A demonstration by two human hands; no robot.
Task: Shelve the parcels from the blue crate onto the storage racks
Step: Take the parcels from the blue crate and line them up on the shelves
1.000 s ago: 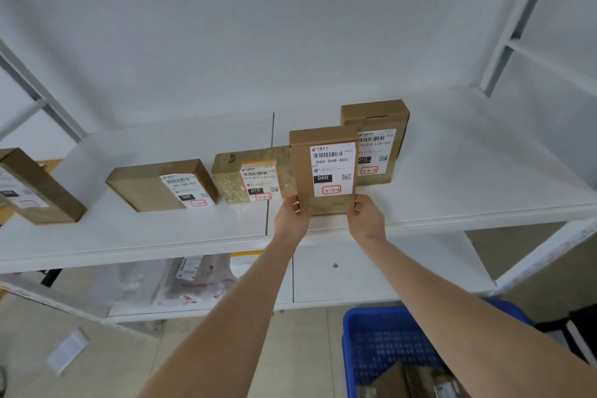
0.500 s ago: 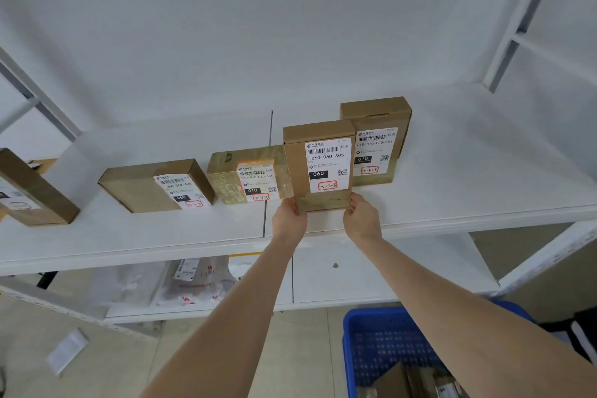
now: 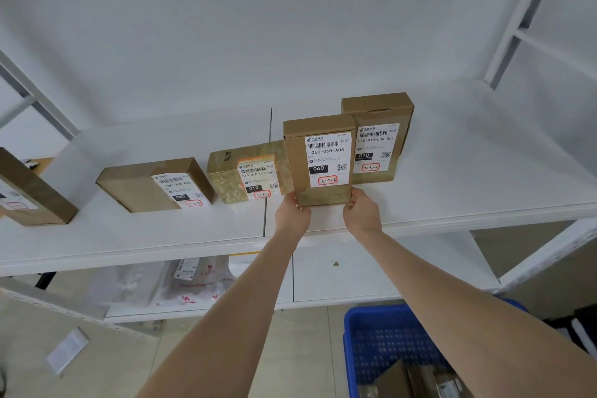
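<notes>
Where the view is nearest the person, low on the right, a blue crate (image 3: 353, 352) stands on the floor with a few brown parcels (image 3: 395, 380) lying in its bottom. A white paper slip (image 3: 66, 350) lies on the floor well to the left. Two bare forearms reach up and away from the crate, crossing in front of the lower shelf (image 3: 371, 275), where a white plastic mail bag (image 3: 193, 281) lies on the left part.

On the upper shelf (image 3: 468, 184) the left hand (image 3: 292, 216) grips the lower left corner of an upright cardboard parcel (image 3: 318, 158) and the right hand (image 3: 361, 212) grips its lower right corner. Each hand pinches its corner with the thumb at the side edge. The other fingers are tucked behind or under the box, so how they lie cannot be told. The parcel faces the person with its white label reading 060-06B-A05 and a red-ringed 3-3-6. Its bottom edge sits at the shelf board near the front, though whether it bears on the board is not clear.

Just behind and to the right stands a second upright box (image 3: 384, 110), labelled 010-010-L30-551 and 3-3-7, partly covered by the held parcel. Just to the left, a lower box (image 3: 226, 178) marked 3-3-3 touches or nearly touches the held one. Farther left lie a flat box (image 3: 135, 187) and, at the picture's edge, a tilted box (image 3: 35, 194). Beyond them rise the white wall (image 3: 290, 26) and, on the right, a white rack post (image 3: 520, 6).
</notes>
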